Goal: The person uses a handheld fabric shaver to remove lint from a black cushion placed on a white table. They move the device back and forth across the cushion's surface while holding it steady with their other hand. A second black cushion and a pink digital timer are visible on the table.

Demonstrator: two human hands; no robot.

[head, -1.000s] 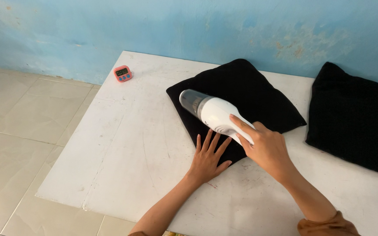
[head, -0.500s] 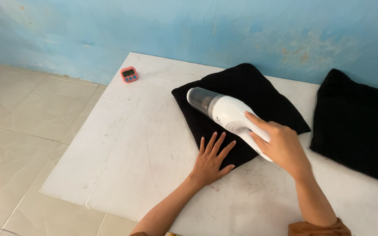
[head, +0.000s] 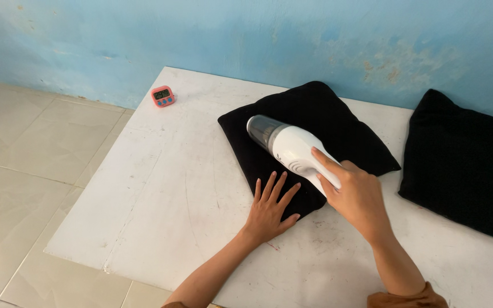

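Black square fabric cushion (head: 309, 134) lies mid-board on white scuffed board (head: 161, 194). Your right hand (head: 358, 197) wraps the white handheld vacuum (head: 292, 147); left hand (head: 270, 208) is flat, fingers splayed, on the near corner. Risk: fabric bunches if that palm lifts. Vs 0.5 s ago, nozzle's further left.

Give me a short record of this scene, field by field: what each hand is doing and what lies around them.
Surface: white board lying on a tiled floor, by a blue wall
Left hand: flat, fingers spread, pressing the near corner of a black cushion
Right hand: gripping a white handheld vacuum, its clear nozzle end resting on the cushion
Other things: second black cushion to the right; small pink timer at the board's far left edge
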